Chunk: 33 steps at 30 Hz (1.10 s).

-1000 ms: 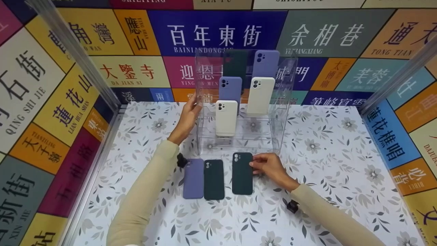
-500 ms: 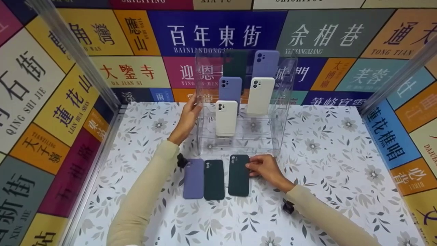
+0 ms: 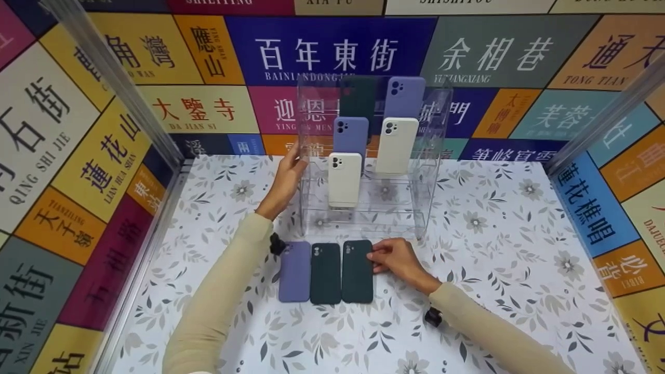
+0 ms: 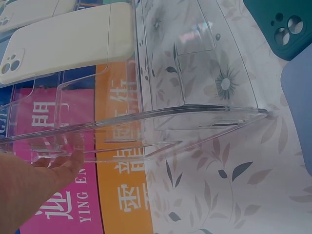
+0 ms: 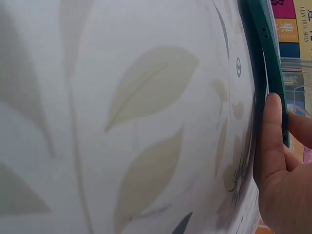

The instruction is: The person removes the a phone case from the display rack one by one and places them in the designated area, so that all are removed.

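Observation:
On the table my right hand [image 3: 397, 259] pinches the upper right edge of a dark green phone case [image 3: 357, 278]; thumb and fingers meet at that case's rim [image 5: 273, 68] in the right wrist view. It lies flat beside a second dark green phone case [image 3: 326, 278], with a purple phone case [image 3: 294, 278] left of that. My left hand [image 3: 287, 176] holds the left side of a clear acrylic display stand [image 3: 384, 202]. In the left wrist view, the left hand's fingers [image 4: 63, 165] are at the stand's clear side panel.
Tiers of the stand hold two white phone cases [image 3: 345, 179], two purple phone cases [image 3: 405, 96] and a dark green phone case [image 3: 357, 96]. Sign-printed walls [image 3: 332, 47] enclose the floral-patterned table [image 3: 483, 270] at the back and both sides.
My right hand has slid the dark green phone case to the left and slightly toward me, closing the gap to the other dark green one. The left hand has stayed on the stand.

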{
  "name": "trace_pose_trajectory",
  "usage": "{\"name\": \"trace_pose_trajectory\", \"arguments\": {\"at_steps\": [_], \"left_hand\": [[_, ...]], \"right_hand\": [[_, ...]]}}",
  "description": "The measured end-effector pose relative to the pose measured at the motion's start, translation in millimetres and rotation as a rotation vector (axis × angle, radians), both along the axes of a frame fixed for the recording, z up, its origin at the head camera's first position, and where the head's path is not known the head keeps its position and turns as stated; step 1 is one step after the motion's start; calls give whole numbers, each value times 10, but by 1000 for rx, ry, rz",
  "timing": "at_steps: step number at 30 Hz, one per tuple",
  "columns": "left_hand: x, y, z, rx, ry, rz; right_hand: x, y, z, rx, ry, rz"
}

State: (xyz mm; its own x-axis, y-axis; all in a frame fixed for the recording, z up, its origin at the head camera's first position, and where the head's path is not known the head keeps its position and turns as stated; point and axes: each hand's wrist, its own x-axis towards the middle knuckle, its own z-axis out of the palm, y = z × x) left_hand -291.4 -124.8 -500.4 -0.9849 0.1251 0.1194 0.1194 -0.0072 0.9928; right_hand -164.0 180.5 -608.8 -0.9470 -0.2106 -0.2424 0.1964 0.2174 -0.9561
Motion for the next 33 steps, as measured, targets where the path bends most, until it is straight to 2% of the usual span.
{"name": "trace_pose_trajectory", "arguments": {"at_steps": [13, 22, 26, 33], "left_hand": [[-7, 4, 4, 9, -4, 5], [10, -4, -8, -15, -4, 5], [10, -2, -12, 1, -3, -1], [2, -12, -16, -21, -8, -3]], "right_hand": [[15, -74, -26, 14, -8, -5], [-5, 3, -31, 19, 5, 44], [-32, 69, 16, 36, 38, 57], [-105, 174, 203, 50, 122, 126]]}}
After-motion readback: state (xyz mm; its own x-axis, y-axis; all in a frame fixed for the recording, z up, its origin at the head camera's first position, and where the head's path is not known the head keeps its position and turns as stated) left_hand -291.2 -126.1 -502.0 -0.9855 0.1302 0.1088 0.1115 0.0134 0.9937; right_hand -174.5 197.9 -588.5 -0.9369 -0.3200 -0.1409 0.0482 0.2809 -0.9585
